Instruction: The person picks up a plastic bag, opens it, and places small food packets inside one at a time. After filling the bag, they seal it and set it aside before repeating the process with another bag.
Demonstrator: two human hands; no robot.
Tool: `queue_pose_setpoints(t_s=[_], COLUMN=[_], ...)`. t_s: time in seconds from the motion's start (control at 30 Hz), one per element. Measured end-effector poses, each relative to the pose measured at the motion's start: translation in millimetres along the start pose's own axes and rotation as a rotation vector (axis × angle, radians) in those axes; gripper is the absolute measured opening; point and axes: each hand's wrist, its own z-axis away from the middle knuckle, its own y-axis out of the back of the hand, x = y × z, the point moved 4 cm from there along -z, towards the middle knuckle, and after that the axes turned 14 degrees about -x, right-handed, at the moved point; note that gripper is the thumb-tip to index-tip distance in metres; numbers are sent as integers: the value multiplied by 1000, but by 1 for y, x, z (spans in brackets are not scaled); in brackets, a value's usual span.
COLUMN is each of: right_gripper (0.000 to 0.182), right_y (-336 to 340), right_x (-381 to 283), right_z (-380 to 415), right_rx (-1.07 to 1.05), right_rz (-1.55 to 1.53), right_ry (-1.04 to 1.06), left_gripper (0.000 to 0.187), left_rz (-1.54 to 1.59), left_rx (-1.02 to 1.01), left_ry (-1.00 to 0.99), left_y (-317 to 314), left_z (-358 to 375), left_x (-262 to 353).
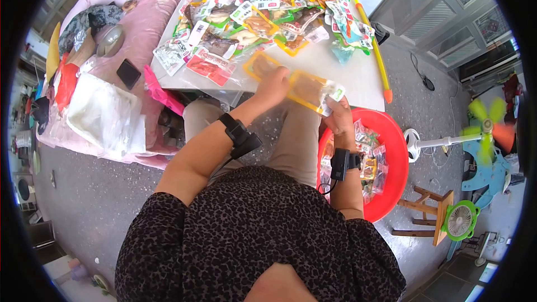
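My right hand pinches the white-printed end of a yellow-edged food packet with a brownish see-through middle. This packet stretches over the front edge of the table towards my left hand, whose fingers are closed at its other end. A second yellow-edged packet sticks out on the far side of my left hand, and its near end is hidden by the fingers. Beyond both hands lies a heap of sealed food packets. A red-and-white packet lies at the heap's near left side.
The white table carries the heap, with a yellow tube along its right edge. Beside my right arm stands a red basin holding several packets. A pink-covered bed is at left. A green-bladed fan and wooden stool stand at right.
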Motion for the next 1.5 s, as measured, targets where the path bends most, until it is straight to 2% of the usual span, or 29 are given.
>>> queue_pose_setpoints(t_s=[0.1,0.13,0.33,0.43,0.53,0.63,0.73,0.83,0.87,0.97,1.03,1.13,1.17,1.23,1.33,1.43,1.5], right_gripper=[25,25,26,27,27,27,26,26,27,27,27,27,28,30,30,29,27], right_y=[4,9,25,19,5,9,10,11,13,0,1,-2,-5,-18,-14,-16,-25], right_x=[9,12,31,39,36,35,37,42,40,27,34,48,54,53,51,45,48], right_z=[-7,-7,-6,-6,-11,-17,-24,-37,-37,-34,-35,-39,-40,-37,-41,-44,-44], right_rx=[-76,-4,8,88,60,-7,-21,-37,-14,236,267,193,149,149,73,31,18], right_rz=[-24,-7,-13,-56,-149,-220,-111,250,234,51,-45,-144,-169,33,276,426,496], right_ry=[-81,-102,-190,-165,-88,-55,-157,-181,-196,-175,-142,-123,-124,-259,-411,-503,-537], left_gripper=[18,18,19,19,19,19,20,20,20,22,25,17,16,15,15,14,13], left_rz=[-9,-20,-185,-242,-142,-52,-88,-210,-234,-308,-359,-270,-258,-234,-300,-286,-279], left_rx=[6,14,96,12,0,9,6,-97,-81,-83,-163,-122,-54,81,-28,-60,-77], left_ry=[30,25,-71,-70,-195,-217,-201,-124,-112,-38,57,55,-20,-170,-9,30,-19], left_y=[6,7,11,-1,-9,-8,-7,-5,-2,8,11,7,6,6,5,0,-4], left_z=[2,3,5,4,2,-1,-3,6,11,19,21,18,18,20,20,27,28], left_x=[6,7,10,9,15,24,25,27,28,27,26,19,21,28,20,18,12])
